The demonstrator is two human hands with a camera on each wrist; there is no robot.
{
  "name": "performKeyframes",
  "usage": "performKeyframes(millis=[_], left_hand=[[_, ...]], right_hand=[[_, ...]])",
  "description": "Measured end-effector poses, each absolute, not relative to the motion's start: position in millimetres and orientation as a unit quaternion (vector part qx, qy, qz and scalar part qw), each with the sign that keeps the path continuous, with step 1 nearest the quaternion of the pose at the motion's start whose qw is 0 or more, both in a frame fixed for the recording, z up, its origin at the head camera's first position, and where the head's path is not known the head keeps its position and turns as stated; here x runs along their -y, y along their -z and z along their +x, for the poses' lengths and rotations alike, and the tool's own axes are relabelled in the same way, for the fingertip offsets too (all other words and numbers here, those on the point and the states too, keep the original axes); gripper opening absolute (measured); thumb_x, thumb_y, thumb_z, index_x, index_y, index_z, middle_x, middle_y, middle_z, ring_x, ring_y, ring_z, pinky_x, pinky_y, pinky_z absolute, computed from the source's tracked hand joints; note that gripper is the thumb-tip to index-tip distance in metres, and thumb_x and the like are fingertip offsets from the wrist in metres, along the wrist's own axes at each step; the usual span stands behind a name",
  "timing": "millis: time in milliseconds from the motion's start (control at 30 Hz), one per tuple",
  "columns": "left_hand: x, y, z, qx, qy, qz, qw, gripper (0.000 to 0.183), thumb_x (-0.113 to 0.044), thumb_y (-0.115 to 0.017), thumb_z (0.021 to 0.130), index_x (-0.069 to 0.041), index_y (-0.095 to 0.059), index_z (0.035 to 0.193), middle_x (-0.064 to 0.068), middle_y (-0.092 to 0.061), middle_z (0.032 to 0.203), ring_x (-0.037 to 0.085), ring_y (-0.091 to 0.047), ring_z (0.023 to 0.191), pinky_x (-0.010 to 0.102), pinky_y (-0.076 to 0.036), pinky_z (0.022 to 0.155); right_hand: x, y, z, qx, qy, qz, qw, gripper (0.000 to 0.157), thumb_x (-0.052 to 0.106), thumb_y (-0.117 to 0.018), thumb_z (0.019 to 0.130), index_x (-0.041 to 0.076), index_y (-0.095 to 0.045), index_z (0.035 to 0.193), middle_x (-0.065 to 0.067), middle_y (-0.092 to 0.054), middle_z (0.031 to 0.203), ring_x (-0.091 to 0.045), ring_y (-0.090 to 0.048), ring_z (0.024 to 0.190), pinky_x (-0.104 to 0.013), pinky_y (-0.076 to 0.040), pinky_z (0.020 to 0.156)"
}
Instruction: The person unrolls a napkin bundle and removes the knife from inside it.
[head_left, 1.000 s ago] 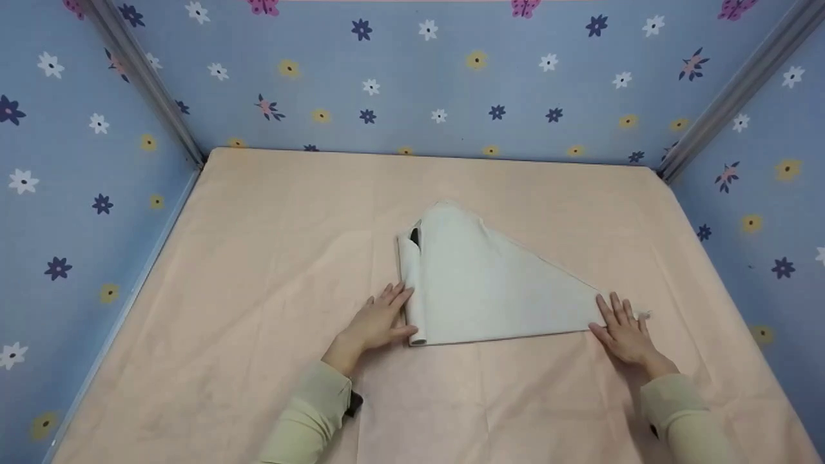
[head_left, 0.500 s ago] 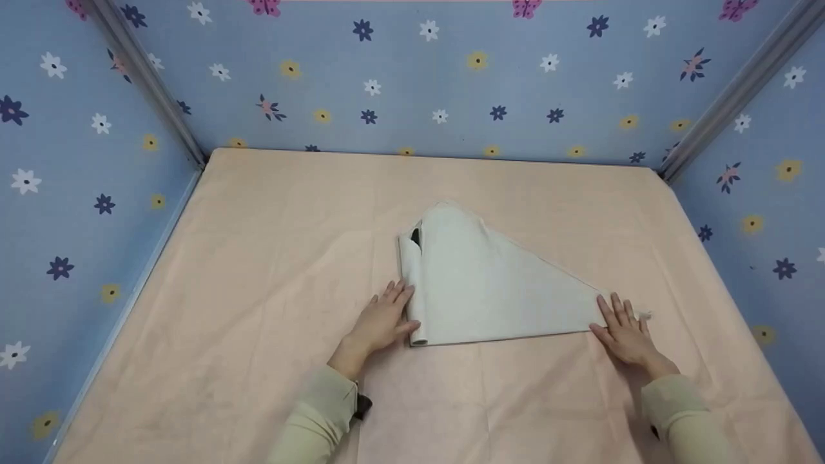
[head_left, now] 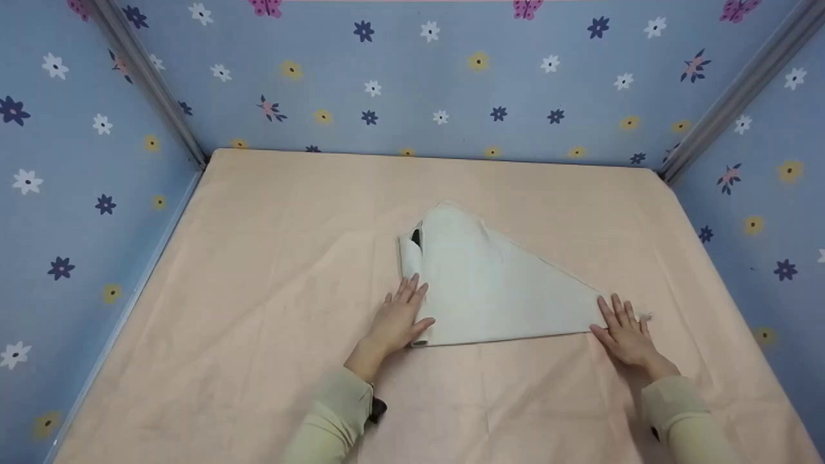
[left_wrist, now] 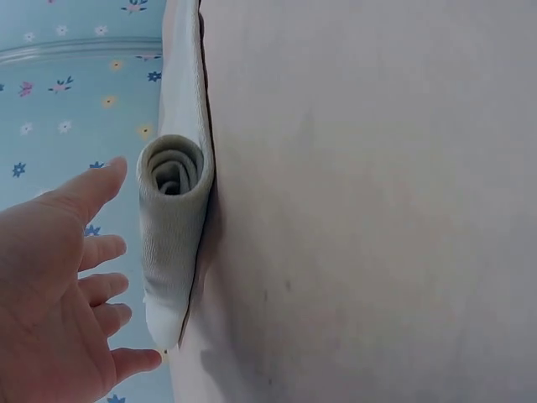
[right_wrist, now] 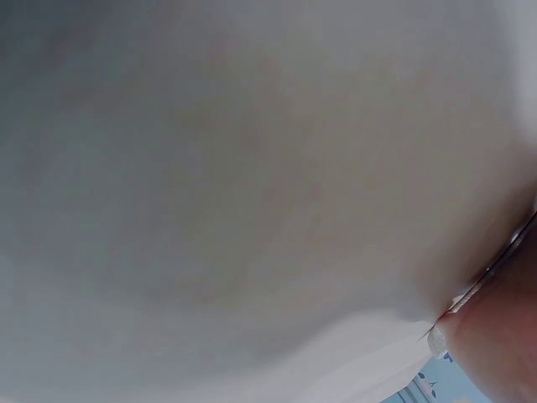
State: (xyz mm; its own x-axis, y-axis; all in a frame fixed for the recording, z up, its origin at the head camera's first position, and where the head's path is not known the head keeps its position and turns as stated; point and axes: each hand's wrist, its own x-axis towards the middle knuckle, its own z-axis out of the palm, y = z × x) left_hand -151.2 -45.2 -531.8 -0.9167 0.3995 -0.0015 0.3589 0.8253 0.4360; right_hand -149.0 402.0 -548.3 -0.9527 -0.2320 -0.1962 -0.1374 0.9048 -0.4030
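The walls [head_left: 438,77] are blue, with white, yellow and dark blue flowers and some pink butterflies [head_left: 528,8]. Gray metal poles [head_left: 151,84] stand in the two back corners. The desk has a smooth peach cover [head_left: 290,219] with a few soft creases.

A white cloth [head_left: 509,290] lies flat in the middle of the desk and a bit to the right. It is wide and tall on the left, and it gets thin toward the right. Its left edge is curled into a roll [head_left: 411,256]. The roll is like a little tube, and the left wrist view shows cloth curled round and round inside it.

The left hand [head_left: 394,320] is over the roll. Its grip is loose, with the fingers spread wide. I cannot tell if the fingertips touch the roll.

The right hand [head_left: 624,332] lies on the thin right end of the cloth. Its grip is loose too, and the fingers are spread and touch the cloth. The right wrist view is mostly blurry.

Both arms have pale green sleeves [head_left: 677,403]. A small black thing [head_left: 378,410] sticks out by the left cuff.
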Motion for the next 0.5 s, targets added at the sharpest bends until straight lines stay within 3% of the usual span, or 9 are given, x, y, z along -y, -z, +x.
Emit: performKeyframes(millis=[500], left_hand=[[31.9, 539.9, -152.5, -0.958, -0.199, 0.193, 0.077, 0.073, -0.047, -0.048, 0.086, -0.008, -0.021, 0.141, 0.013, -0.008, 0.147, 0.03, -0.003, 0.133, 0.054, -0.016, 0.1]], right_hand=[[-401.1, 547.3, -149.2, -0.97, 0.187, -0.093, 0.121, 0.065, 0.037, -0.035, 0.095, 0.003, -0.006, 0.141, -0.028, 0.006, 0.142, -0.045, 0.01, 0.127, -0.061, 0.013, 0.094]])
